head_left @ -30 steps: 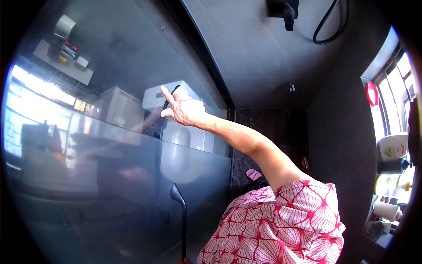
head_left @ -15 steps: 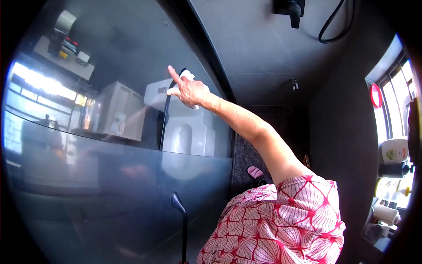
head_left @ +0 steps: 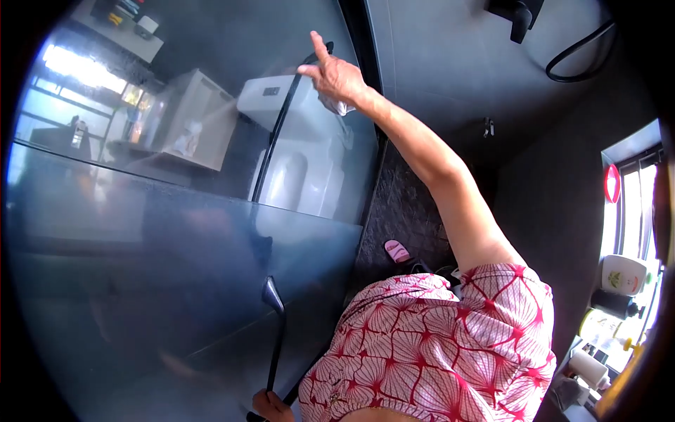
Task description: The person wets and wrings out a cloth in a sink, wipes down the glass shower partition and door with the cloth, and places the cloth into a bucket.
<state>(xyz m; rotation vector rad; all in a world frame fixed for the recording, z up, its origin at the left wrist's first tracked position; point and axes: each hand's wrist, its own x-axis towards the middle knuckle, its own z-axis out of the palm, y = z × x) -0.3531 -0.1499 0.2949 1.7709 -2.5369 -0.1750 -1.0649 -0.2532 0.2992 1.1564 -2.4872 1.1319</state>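
My right hand (head_left: 339, 79) reaches out along a large glass panel (head_left: 211, 42). Its index finger and thumb point outward, while the other fingers fold over a white cloth (head_left: 337, 105) that shows only beneath the palm. Beside this hand, a long thin black bar (head_left: 285, 112) runs down the glass. Low in the view, my left hand (head_left: 273, 406) is closed around the lower end of a black bar-shaped handle (head_left: 278, 344), which has a flattened, bent upper end. Part of the left hand is cut off by the frame edge.
Through or reflected in the glass appear a white toilet (head_left: 288, 176), a pale cabinet (head_left: 190, 126) and a shelf (head_left: 126, 35). A black hose (head_left: 580, 53) hangs from the dark wall. Bottles (head_left: 622, 274) line the windowsill. A foot in a pink slipper (head_left: 396, 250) stands on dark flooring.
The view has shifted, and my right hand has moved up and right over the glass with the cloth. My left hand on the handle now shows more fully at the bottom.
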